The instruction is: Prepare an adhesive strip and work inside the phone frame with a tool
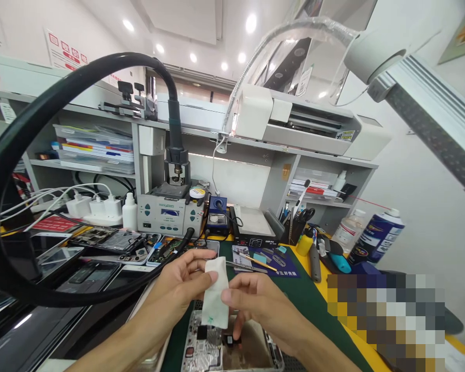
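White wipe [215, 292] is being pinched between left hand [182, 281] and right hand [256, 305], both grips clenched on it, above the opened phone [205, 346] on the near counter [318, 305], whose internals are being left exposed and untouched.

Two hands work near the front: the left hand [178, 289] and the right hand [256, 302], with one white wipe [216, 294] between them over one opened phone [232, 349]. Far left sit three white chargers [95, 206] and one white bottle [129, 212]. Center far stands one rework station [168, 212]. Right has one spray can [377, 235] and one clear bottle [349, 230].
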`<act>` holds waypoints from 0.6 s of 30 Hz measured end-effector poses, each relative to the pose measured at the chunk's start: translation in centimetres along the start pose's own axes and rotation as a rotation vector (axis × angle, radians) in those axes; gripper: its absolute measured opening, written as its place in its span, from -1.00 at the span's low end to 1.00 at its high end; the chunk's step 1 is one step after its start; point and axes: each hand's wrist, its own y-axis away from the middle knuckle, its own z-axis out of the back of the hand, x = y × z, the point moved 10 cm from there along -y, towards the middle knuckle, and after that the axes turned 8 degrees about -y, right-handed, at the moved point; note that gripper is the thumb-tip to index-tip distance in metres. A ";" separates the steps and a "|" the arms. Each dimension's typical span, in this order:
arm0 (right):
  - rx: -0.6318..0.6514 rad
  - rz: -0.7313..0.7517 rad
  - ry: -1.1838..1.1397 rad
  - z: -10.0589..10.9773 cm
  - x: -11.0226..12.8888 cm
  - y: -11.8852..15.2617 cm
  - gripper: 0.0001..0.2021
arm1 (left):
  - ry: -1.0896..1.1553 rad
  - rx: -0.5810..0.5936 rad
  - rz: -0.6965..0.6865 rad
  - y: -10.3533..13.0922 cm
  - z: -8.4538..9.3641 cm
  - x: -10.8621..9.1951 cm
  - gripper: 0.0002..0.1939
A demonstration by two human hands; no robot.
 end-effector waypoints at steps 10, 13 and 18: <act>-0.042 0.015 -0.014 0.6 -0.2 -0.5 -0.47 | 0.067 0.007 0.033 -0.2 0.1 0.5 -0.40; -0.043 0.020 -0.026 0.7 -0.2 -0.4 -0.48 | 0.170 0.014 0.096 -0.3 0.1 0.7 -0.44; -0.055 0.020 -0.073 1.0 0.2 -0.3 -0.50 | 0.300 0.051 0.197 -0.5 -0.3 1.2 -0.51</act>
